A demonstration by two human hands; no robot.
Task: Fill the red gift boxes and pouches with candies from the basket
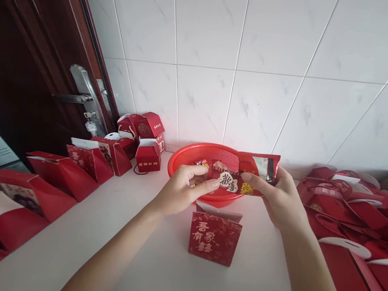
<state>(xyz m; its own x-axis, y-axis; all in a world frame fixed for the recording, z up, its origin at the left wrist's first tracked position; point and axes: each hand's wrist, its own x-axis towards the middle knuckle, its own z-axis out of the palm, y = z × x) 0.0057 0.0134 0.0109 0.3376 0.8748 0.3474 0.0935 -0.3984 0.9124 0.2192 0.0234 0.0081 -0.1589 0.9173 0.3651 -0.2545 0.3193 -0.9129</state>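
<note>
We hold a red packet (243, 176) between both hands, above the near rim of the red basket (192, 155) that sits toward the tabletop's (157, 278) far edge by the tiled wall. Our left hand (183, 188) is curled almost closed, thumb and forefinger pinching the packet's left end. Our right hand (280, 197) wraps the right end, fingers closed behind it and thumb across the front. The packet's long axis runs left to right, nearly level, its printed face toward us. Directly below and nearer to us stands a small red box (215, 236), upright, its top flap open; the packet hangs just beyond and above that opening, apart from it. Both hands sit about equally near the box, the left slightly lower. More red boxes line the tabletop's left edge (90, 160), and others are heaped along the right edge (354, 212).
</note>
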